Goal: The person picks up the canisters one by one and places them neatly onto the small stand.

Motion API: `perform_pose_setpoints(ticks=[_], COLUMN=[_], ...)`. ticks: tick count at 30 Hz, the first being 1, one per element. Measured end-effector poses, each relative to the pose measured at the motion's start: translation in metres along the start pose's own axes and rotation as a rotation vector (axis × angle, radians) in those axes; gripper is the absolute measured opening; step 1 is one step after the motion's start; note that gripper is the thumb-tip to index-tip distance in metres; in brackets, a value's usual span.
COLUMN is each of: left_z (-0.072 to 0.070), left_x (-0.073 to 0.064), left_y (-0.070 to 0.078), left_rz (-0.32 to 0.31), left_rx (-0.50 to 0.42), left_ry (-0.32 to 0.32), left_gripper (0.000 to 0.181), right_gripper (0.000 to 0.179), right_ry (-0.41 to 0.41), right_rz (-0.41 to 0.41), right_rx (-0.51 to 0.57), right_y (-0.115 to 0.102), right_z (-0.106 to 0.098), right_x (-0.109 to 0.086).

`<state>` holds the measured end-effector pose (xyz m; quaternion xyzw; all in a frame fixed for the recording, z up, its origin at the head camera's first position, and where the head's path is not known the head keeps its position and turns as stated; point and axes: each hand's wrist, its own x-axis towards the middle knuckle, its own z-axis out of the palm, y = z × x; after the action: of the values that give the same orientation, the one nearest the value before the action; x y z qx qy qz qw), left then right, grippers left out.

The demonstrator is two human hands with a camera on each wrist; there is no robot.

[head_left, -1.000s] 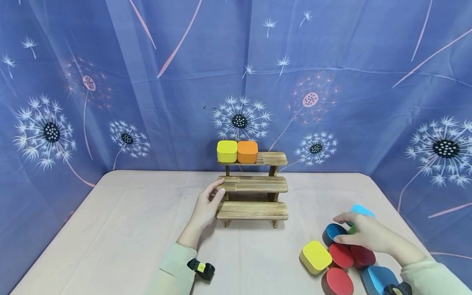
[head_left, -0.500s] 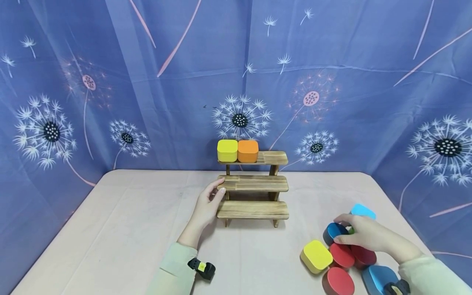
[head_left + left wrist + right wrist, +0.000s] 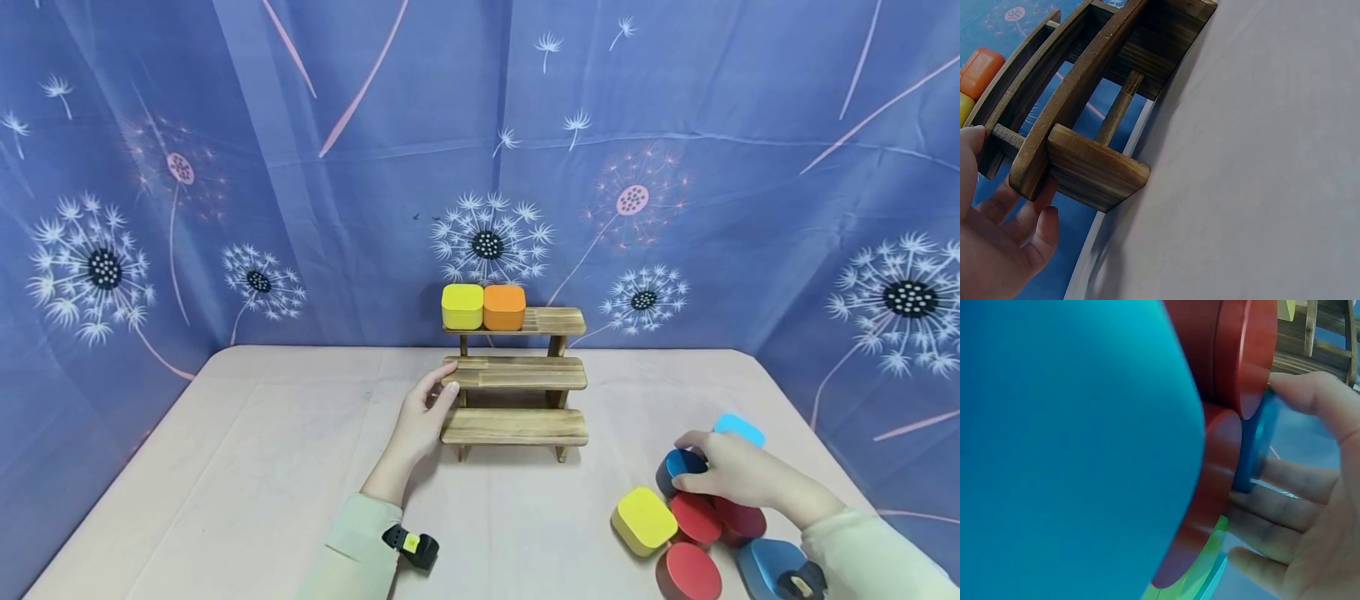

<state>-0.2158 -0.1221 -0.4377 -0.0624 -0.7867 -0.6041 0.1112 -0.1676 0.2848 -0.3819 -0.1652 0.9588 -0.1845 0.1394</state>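
A three-tier wooden stand stands at the back middle. My left hand holds the left end of its middle shelf, thumb at the front edge; in the left wrist view several fingers curl behind the wood. At the right, my right hand grips a round dark blue box between thumb and fingers. The right wrist view shows that blue box on edge-on view, beside the red boxes. A yellow box and an orange box sit side by side on the top shelf.
Around my right hand are a yellow box, round red boxes, a larger blue box and a light blue box. A green piece shows in the right wrist view. Dandelion-print cloth walls the table.
My right hand has shifted slightly left and up, the dark blue box with it, and the green piece is now hidden in the head view. My left hand has stayed at the stand.
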Motion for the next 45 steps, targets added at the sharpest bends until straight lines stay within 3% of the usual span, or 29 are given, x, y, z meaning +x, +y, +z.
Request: perform_pose_setpoints(ticks=[6, 18, 45], left_z=[0.0, 0.001, 0.0], left_x=[0.0, 0.001, -0.001], left_y=[0.001, -0.002, 0.0], left_rz=[-0.002, 0.006, 0.007], left_rx=[-0.004, 0.001, 0.004], left_ry=[-0.001, 0.006, -0.005], left_gripper=[0.034, 0.034, 0.035], right_gripper=[0.058, 0.046, 0.038], right_ry=[0.075, 0.204, 0.323], right_rz=[-0.082, -0.11, -0.15], right_rx=[0.005, -0.055, 0.026], right_y=[0.0, -0.007, -0.024], right_z=[-0.001, -0.01, -0.022], right_x=[0.0, 0.003, 0.003])
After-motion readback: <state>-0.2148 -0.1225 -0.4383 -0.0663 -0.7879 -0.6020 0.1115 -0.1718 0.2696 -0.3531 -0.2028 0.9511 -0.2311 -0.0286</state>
